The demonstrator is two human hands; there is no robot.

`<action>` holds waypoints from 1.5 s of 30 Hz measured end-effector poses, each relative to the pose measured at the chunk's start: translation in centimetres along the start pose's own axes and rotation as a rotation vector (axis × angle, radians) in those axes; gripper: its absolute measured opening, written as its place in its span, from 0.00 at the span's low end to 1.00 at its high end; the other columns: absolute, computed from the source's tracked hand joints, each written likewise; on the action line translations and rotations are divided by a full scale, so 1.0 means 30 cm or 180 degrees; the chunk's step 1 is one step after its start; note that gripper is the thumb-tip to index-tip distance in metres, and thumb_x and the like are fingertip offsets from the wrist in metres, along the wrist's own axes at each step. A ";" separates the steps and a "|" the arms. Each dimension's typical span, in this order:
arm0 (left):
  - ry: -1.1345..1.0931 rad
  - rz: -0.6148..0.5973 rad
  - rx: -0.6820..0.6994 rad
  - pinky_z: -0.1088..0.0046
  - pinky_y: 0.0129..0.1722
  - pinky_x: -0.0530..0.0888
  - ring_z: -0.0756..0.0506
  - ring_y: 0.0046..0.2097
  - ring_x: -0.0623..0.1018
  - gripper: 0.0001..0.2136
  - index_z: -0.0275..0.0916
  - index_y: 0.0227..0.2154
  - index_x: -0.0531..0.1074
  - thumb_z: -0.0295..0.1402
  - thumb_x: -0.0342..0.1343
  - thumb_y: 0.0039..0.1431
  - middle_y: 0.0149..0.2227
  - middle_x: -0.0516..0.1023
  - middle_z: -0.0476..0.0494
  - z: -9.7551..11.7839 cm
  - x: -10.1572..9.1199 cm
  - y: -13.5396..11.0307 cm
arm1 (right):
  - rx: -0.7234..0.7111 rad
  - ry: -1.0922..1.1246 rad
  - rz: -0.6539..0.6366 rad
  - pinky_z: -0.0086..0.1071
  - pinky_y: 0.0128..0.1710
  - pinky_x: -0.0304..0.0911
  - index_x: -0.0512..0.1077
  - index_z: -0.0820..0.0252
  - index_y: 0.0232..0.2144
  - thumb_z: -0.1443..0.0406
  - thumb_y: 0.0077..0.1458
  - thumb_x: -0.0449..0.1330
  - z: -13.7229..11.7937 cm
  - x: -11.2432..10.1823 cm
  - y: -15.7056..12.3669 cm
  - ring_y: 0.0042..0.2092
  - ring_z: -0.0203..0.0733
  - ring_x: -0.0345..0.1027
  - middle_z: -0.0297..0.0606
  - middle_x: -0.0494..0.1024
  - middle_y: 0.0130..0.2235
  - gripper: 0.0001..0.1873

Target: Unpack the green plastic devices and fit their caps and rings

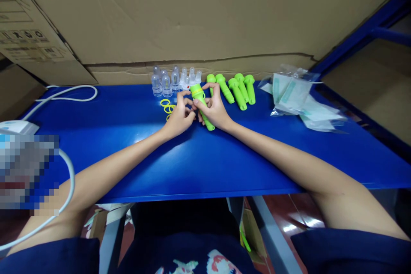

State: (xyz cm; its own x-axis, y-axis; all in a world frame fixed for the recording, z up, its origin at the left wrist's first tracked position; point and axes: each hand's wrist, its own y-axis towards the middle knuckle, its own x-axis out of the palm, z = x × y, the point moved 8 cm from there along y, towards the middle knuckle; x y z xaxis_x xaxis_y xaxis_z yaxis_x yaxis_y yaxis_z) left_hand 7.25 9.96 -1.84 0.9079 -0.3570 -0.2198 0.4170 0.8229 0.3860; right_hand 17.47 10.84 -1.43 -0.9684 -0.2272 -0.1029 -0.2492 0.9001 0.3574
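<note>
Both my hands meet over the middle of the blue table (128, 154). My right hand (215, 110) grips a bright green plastic torch body (198, 94), wide end up and tilted away. My left hand (178, 119) pinches at its neck, where a yellow ring sits around the green part. Loose yellow rings (166, 105) lie just left of my left hand. Behind them stand several clear plastic caps (167, 80). Several more green torch bodies (237, 89) lie in a row to the right.
Clear plastic bags (298, 98) are piled at the table's right. A white cable (69, 94) loops at the left, beside a white device (16, 127). Cardboard boxes (192, 17) form a wall behind the table. A blue metal frame (369, 25) runs at the right.
</note>
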 end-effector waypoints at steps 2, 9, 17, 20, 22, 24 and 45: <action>0.0098 -0.0057 0.0058 0.79 0.29 0.73 0.56 0.29 0.77 0.30 0.44 0.59 0.48 0.17 0.51 0.57 0.39 0.66 0.51 0.008 0.007 -0.004 | 0.0013 0.0056 0.0034 0.27 0.11 0.62 0.50 0.48 0.46 0.50 0.59 0.64 0.002 -0.003 0.001 0.16 0.30 0.62 0.21 0.70 0.28 0.28; 0.0304 -0.0127 0.0092 0.79 0.28 0.72 0.56 0.29 0.77 0.32 0.44 0.60 0.47 0.16 0.50 0.57 0.41 0.66 0.49 0.021 0.014 -0.009 | 0.0042 0.0181 0.0071 0.26 0.10 0.62 0.49 0.48 0.45 0.51 0.58 0.66 0.002 -0.002 0.004 0.15 0.31 0.62 0.19 0.69 0.26 0.28; 0.0380 -0.0144 0.0205 0.77 0.30 0.72 0.56 0.29 0.75 0.32 0.43 0.61 0.51 0.16 0.51 0.56 0.41 0.67 0.48 0.042 0.010 -0.010 | 0.0011 0.0100 0.0004 0.25 0.11 0.62 0.49 0.48 0.47 0.52 0.61 0.63 0.012 -0.005 0.006 0.15 0.30 0.62 0.20 0.69 0.27 0.25; 0.0356 -0.0138 0.0173 0.78 0.29 0.71 0.56 0.28 0.75 0.32 0.43 0.62 0.52 0.16 0.50 0.55 0.40 0.67 0.48 0.039 0.009 -0.010 | 0.0061 0.0129 -0.0016 0.25 0.10 0.61 0.49 0.48 0.46 0.53 0.60 0.63 0.014 -0.003 0.006 0.15 0.30 0.62 0.20 0.69 0.27 0.25; 0.0334 -0.0128 0.0176 0.78 0.29 0.71 0.56 0.28 0.75 0.33 0.44 0.62 0.53 0.16 0.51 0.55 0.40 0.67 0.49 0.038 0.007 -0.010 | 0.0112 0.0165 -0.0012 0.25 0.10 0.61 0.49 0.48 0.45 0.53 0.59 0.64 0.015 -0.002 0.006 0.15 0.31 0.62 0.20 0.69 0.27 0.26; 0.0334 -0.0122 0.0189 0.79 0.28 0.70 0.56 0.28 0.75 0.33 0.44 0.62 0.53 0.17 0.52 0.55 0.40 0.67 0.49 0.037 0.007 -0.011 | 0.0146 0.0166 0.0014 0.26 0.10 0.61 0.49 0.48 0.46 0.53 0.59 0.64 0.016 -0.004 0.005 0.15 0.32 0.62 0.19 0.68 0.26 0.27; 0.0222 -0.0024 0.0193 0.79 0.28 0.70 0.56 0.29 0.74 0.31 0.43 0.60 0.51 0.18 0.53 0.55 0.42 0.66 0.49 0.006 0.008 -0.006 | -0.0027 -0.0080 0.0149 0.28 0.13 0.64 0.49 0.48 0.45 0.48 0.59 0.64 0.000 -0.014 0.000 0.17 0.31 0.62 0.23 0.69 0.29 0.28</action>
State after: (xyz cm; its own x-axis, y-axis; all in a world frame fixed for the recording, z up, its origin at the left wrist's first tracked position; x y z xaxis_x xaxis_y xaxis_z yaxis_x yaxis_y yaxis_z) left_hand 7.39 9.64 -1.80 0.9003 -0.3298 -0.2839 0.4277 0.7912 0.4371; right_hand 17.88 10.93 -1.37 -0.9784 -0.1755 -0.1090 -0.2038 0.9063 0.3701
